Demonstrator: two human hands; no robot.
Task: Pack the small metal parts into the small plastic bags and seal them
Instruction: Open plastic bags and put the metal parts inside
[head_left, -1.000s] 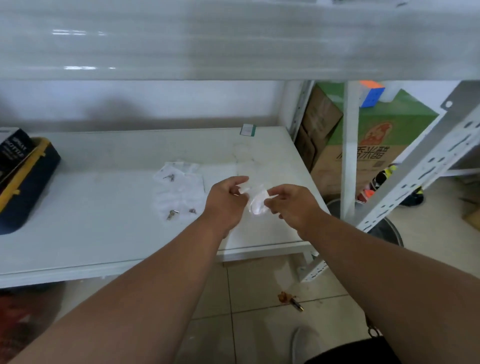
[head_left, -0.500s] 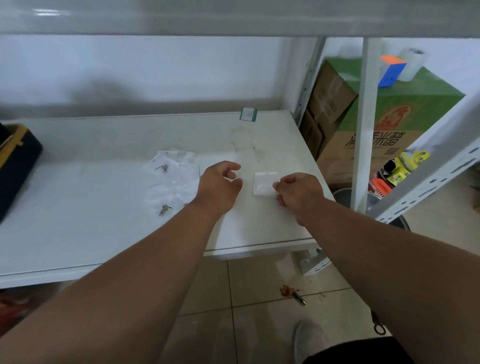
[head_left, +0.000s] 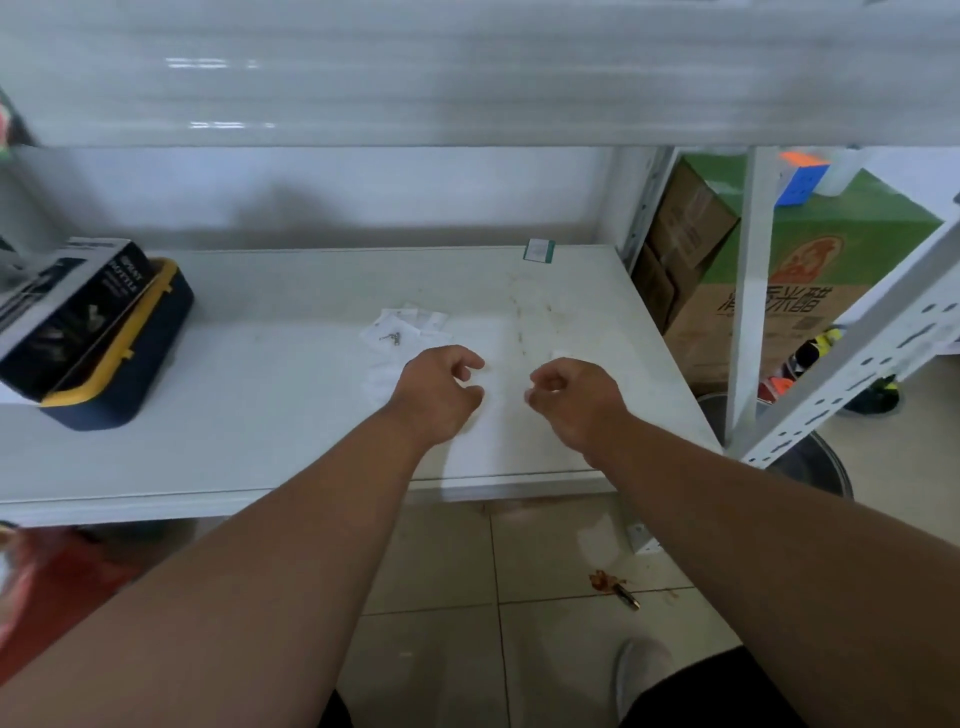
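Note:
Several small clear plastic bags (head_left: 402, 323) lie in a loose pile on the white shelf board (head_left: 260, 415), with small metal screws (head_left: 389, 338) on top of them. My left hand (head_left: 441, 389) hovers just right of the pile, fingers loosely curled, holding nothing. A short gap away, my right hand (head_left: 571, 402) also has curled fingers, and I see nothing in it. A faint pale patch on the board just beyond my right hand may be a bag; the blur makes it hard to tell.
A navy and yellow toolbox (head_left: 130, 358) with a black carton (head_left: 67, 306) on it stands at the left. A small green tag (head_left: 540, 251) lies at the back. White shelf posts (head_left: 753, 286), a cardboard box (head_left: 789, 291) and a dark bin (head_left: 815, 467) are on the right. An upper shelf (head_left: 467, 67) hangs overhead.
A second ago both hands held a clear bag in the air. They laid it on the shelf, then let go and moved slightly apart.

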